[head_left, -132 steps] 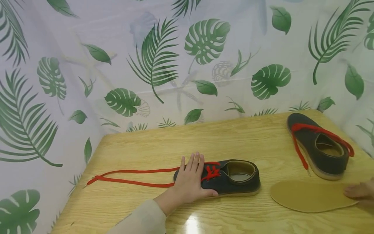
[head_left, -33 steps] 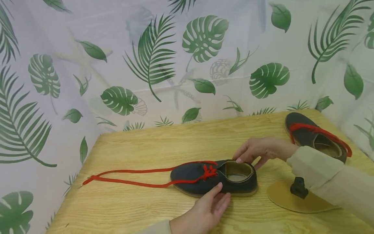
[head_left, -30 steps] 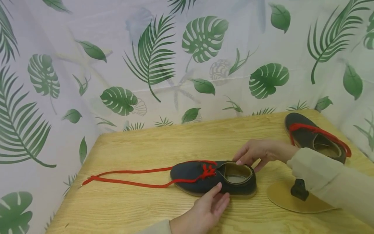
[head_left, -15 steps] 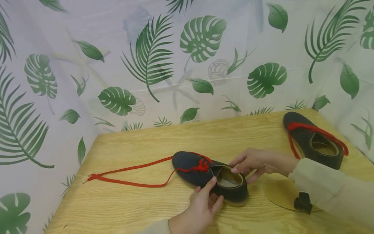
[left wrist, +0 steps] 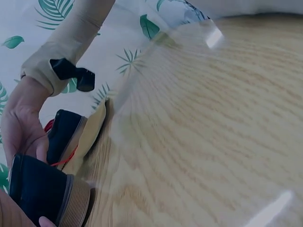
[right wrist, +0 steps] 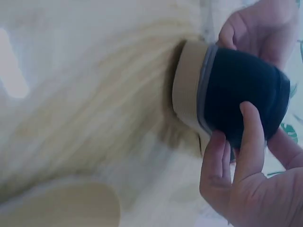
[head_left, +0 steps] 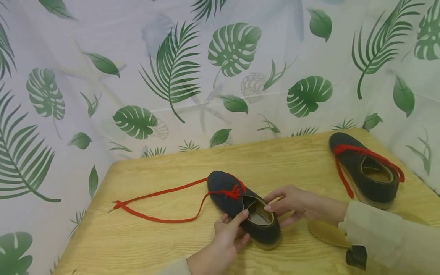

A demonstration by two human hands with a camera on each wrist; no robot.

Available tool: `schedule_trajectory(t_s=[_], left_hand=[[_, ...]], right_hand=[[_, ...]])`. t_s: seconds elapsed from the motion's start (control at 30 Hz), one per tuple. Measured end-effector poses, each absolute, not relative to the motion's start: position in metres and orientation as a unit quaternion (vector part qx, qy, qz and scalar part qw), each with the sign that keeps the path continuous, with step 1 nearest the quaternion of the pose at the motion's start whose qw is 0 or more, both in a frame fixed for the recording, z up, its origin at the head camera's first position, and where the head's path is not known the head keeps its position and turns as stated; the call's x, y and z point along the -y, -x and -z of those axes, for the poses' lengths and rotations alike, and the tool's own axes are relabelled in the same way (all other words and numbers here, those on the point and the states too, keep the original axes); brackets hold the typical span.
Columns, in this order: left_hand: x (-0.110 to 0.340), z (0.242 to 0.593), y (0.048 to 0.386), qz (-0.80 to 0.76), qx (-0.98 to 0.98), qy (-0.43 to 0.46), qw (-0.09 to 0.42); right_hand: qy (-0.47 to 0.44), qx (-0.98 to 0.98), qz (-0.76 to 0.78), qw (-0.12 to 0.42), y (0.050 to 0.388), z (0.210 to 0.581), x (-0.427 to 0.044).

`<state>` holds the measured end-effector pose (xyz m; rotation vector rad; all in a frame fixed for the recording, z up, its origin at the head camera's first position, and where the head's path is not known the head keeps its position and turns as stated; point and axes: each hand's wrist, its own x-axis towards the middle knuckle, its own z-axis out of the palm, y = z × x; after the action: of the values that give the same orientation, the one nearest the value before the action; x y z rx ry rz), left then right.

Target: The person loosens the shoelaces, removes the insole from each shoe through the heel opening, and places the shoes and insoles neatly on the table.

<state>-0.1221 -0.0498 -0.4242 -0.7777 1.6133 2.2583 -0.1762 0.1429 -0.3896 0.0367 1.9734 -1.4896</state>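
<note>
A dark navy shoe (head_left: 220, 183) with red lacing lies turned at an angle on the table, its toe pointing away to the left. At its near side my left hand (head_left: 220, 238) grips it, the thumb on the collar by the opening. My right hand (head_left: 297, 202) pinches the collar on the far side near the heel. In the right wrist view, fingers of the right hand (right wrist: 258, 189) lie against the shoe's heel (right wrist: 241, 90). Red shoelace ends (head_left: 154, 219) stretch loosely leftward across the table.
A second navy shoe (head_left: 376, 187) with red laces over it stands at the back right. A tan insole (head_left: 326, 233) lies flat on the wood-grain table (head_left: 165, 252), partly hidden under the right sleeve. Leaf-print cloth (head_left: 213, 126) hangs behind.
Both hands, earlier apart, now hold the shoe. The right hand has left the insole. The shoe has rotated, heel toward me and toe away, and its laces have shifted.
</note>
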Motion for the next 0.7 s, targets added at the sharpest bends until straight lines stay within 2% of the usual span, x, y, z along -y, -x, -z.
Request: schedule_trajectory(t_s=[0.23, 0.47, 0.7], left_hand=[[0.063, 0.418, 0.125, -0.779, -0.556, 0.248, 0.15], [0.073, 0.411, 0.119, -0.788, -0.547, 0.214, 0.187], [0.084, 0.416, 0.117, -0.761, -0.586, 0.209, 0.184]], right_hand=[[-0.053, -0.711, 0.615, 0.338, 0.164, 0.392, -0.133], [-0.072, -0.694, 0.638, 0.325, 0.158, 0.395, -0.124], [-0.068, -0.663, 0.674, 0.32, 0.153, 0.4, -0.119]])
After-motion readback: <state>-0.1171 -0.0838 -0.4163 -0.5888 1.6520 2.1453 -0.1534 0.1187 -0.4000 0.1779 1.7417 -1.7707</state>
